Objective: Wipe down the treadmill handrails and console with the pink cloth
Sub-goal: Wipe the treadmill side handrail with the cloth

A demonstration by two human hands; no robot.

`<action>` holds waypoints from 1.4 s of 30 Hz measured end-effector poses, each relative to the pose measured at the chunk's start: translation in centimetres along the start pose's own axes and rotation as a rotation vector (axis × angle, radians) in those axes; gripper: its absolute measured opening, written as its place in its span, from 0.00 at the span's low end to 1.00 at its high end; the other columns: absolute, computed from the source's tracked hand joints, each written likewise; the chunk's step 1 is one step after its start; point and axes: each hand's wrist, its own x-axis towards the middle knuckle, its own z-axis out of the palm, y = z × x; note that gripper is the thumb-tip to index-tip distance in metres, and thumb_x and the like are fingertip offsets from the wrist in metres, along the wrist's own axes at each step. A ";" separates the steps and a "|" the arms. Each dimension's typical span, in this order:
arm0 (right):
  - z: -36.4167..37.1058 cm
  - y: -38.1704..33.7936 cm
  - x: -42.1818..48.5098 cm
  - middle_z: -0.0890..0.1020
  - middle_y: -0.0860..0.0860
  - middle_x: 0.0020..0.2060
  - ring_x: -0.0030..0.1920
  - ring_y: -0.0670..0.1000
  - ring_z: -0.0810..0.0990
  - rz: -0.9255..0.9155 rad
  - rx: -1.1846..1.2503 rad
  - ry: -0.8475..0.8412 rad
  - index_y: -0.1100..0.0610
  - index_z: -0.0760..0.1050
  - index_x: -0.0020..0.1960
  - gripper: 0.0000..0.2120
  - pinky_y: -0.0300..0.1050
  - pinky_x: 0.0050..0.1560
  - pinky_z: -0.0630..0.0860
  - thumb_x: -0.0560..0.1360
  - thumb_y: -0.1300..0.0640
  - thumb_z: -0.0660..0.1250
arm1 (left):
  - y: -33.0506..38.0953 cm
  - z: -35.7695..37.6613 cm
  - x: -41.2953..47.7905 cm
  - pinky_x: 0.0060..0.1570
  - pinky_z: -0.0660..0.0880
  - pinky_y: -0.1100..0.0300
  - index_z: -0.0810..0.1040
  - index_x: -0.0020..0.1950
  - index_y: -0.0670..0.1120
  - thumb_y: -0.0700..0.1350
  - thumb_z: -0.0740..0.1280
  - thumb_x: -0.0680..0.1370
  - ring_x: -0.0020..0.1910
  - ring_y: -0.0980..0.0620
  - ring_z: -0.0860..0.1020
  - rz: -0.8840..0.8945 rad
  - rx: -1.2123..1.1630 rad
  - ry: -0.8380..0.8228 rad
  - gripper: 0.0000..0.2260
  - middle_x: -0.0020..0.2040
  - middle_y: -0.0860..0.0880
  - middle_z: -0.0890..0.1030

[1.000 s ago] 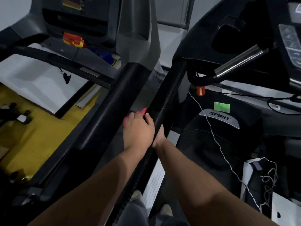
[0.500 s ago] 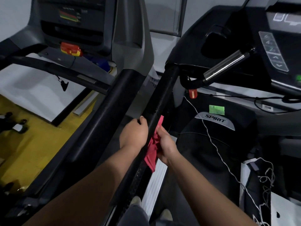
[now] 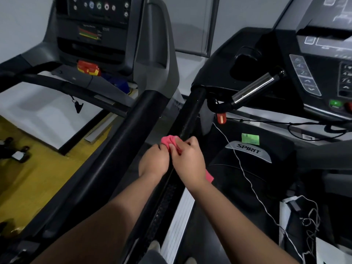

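Pink cloth bunching on the black handrail, left hand curling around it from the handrail's left side, right hand pinching it from the right side, one corner hanging below.

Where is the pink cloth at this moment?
Head view, centre: the pink cloth is bunched against the black handrail, gripped by the left hand and right hand, with a corner showing below the right wrist.

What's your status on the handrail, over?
Status: left hand and right hand grip pink cloth. Cloth bunched on black handrail. Thin white cord right of rail, not obstructing.
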 end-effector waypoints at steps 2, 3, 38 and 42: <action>-0.1 -1.1 1.2 0.72 0.54 0.50 0.40 0.55 0.78 0.007 -0.181 -0.053 0.58 0.78 0.57 0.14 0.44 0.35 0.71 0.79 0.52 0.60 | -0.3 0.2 0.2 0.43 0.66 0.57 0.76 0.51 0.41 0.46 0.49 0.82 0.51 0.42 0.77 0.031 0.003 -0.023 0.17 0.52 0.41 0.80; -0.2 -1.8 1.8 0.71 0.54 0.52 0.42 0.56 0.78 0.005 -0.262 -0.094 0.58 0.78 0.56 0.13 0.43 0.34 0.68 0.80 0.52 0.59 | -0.5 0.2 0.4 0.43 0.68 0.57 0.76 0.50 0.42 0.46 0.50 0.82 0.50 0.43 0.77 0.040 0.000 -0.033 0.16 0.52 0.42 0.80; 1.3 3.3 -1.0 0.76 0.45 0.53 0.50 0.37 0.74 0.150 0.325 0.022 0.49 0.76 0.56 0.09 0.33 0.55 0.72 0.80 0.54 0.60 | -1.1 -0.7 0.1 0.54 0.72 0.55 0.76 0.63 0.48 0.45 0.54 0.78 0.55 0.46 0.77 -0.076 -0.311 -0.064 0.17 0.58 0.48 0.80; 1.9 2.4 0.2 0.75 0.45 0.53 0.51 0.34 0.73 0.221 0.430 0.103 0.48 0.78 0.55 0.09 0.34 0.54 0.71 0.79 0.55 0.60 | -1.0 -0.5 0.1 0.50 0.72 0.55 0.77 0.59 0.47 0.47 0.54 0.80 0.52 0.46 0.77 -0.076 -0.289 -0.048 0.16 0.55 0.47 0.80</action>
